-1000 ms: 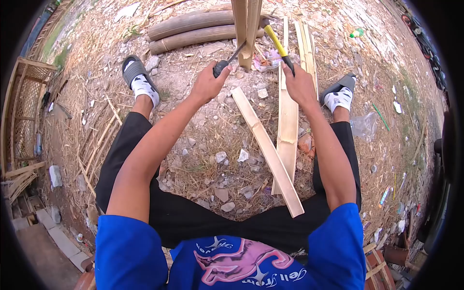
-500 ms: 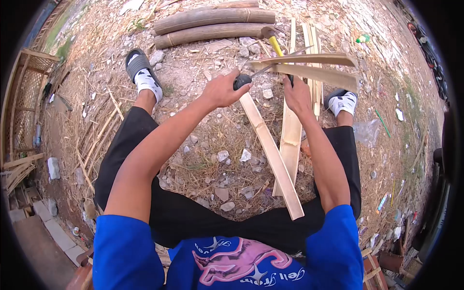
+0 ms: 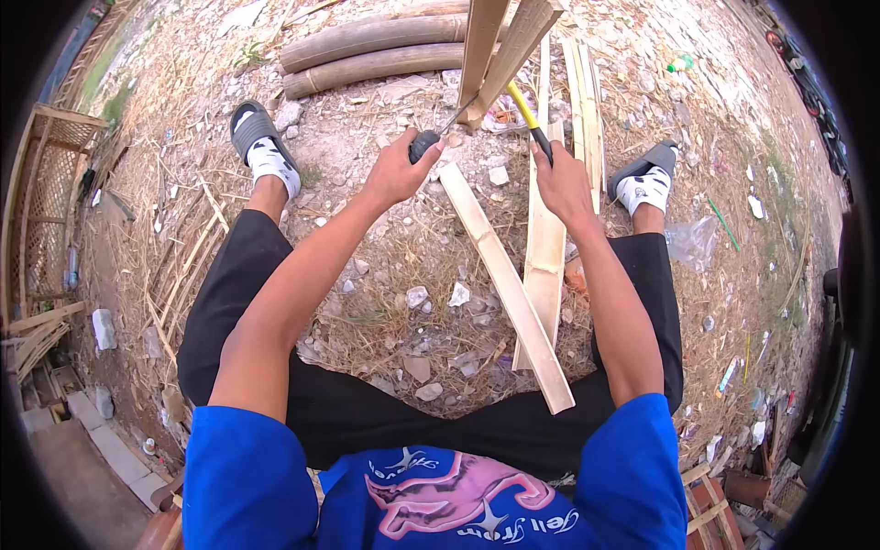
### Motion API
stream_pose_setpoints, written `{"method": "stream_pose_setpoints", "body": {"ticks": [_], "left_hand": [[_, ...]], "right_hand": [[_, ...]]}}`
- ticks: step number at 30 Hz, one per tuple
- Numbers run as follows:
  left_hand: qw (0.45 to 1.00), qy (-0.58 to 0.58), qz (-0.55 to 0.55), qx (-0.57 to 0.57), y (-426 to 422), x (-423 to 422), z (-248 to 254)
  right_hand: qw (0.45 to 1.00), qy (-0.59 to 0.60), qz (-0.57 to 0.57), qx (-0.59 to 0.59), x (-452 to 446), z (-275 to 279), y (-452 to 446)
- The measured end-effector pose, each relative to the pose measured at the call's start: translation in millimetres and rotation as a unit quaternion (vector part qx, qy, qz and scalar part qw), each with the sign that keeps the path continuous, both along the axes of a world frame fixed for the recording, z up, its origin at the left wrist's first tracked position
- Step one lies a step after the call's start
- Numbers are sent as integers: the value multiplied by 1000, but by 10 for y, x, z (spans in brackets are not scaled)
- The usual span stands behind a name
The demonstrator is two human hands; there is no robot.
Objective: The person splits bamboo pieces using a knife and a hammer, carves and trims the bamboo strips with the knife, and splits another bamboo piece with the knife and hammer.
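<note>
My left hand is closed round the black handle of a knife. Its thin blade reaches up and to the right, into a split bamboo piece. That piece stands nearly upright, its two halves spread apart above the blade. In my right hand is a hammer with a yellow and black handle; its head is hidden behind the bamboo. A pale bamboo strip lies slantwise between my legs, across a wider bamboo strip.
Several whole bamboo poles lie at the far side. More narrow bamboo strips lie by my right foot. Stones, dry straw and a clear plastic bag are scattered over the ground. A lattice wooden frame stands at the left.
The split bamboo piece has swung from lying sideways to nearly upright, with the knife still in it. My left hand has shifted slightly left. The hammer stays in my right hand.
</note>
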State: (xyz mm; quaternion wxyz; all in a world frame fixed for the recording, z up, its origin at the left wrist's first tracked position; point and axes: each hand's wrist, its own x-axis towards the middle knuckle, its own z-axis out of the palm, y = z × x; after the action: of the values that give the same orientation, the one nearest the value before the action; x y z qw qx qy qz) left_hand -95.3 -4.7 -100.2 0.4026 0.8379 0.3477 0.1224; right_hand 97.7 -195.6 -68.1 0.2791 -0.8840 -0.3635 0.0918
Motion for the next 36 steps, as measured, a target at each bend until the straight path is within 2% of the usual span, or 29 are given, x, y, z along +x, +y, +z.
{"method": "stream_pose_setpoints", "body": {"ticks": [1,2,4,6,10,11,12,13,14,15,17,19,23,26,29,30,33,36], "left_hand": [[1000,-15,-1,3,-24,-4,0],[1000,-29,-4,7,-28,-1,-2],[999,-46,9,24,0,7,-29],[999,-33,12,-27,31,-16,-8],[997,-60,31,-23,66,5,-115],[998,-52,30,-24,80,-4,-114],[998,-44,27,-28,42,-21,-81],[999,-37,20,-28,38,-4,-32],[997,-35,38,-54,57,13,-90],[996,-49,48,-58,54,-16,-173],[990,-93,85,-60,173,-3,-253],[994,-66,61,-61,171,-22,-89],[998,-51,36,-28,44,-8,-217],[998,-51,33,-27,45,25,-153],[997,-49,49,-46,62,32,-149],[996,-52,45,-55,85,22,-161],[996,-65,53,-11,161,19,-353],[998,-63,29,5,96,41,-251]], "right_hand": [[1000,2,7,-13,-9,28,22],[1000,2,1,24,-4,72,23],[996,5,-8,91,-121,511,34],[975,-20,-1,223,-109,833,78],[851,113,74,508,-31,898,171],[851,105,59,512,16,526,192],[923,-65,50,375,60,259,83],[996,-55,31,69,155,6,-57],[998,0,9,-66,208,-211,-124],[996,15,3,-91,254,-290,-190],[998,26,-19,-59,250,-355,-224],[996,56,-58,-30,92,-129,-332],[992,24,-7,125,13,508,-58],[984,18,16,176,27,325,19],[999,-20,19,-23,179,-173,-7],[1000,3,-6,-29,170,-151,-9],[998,41,-17,42,72,342,31],[974,-18,2,225,-8,856,122]]}}
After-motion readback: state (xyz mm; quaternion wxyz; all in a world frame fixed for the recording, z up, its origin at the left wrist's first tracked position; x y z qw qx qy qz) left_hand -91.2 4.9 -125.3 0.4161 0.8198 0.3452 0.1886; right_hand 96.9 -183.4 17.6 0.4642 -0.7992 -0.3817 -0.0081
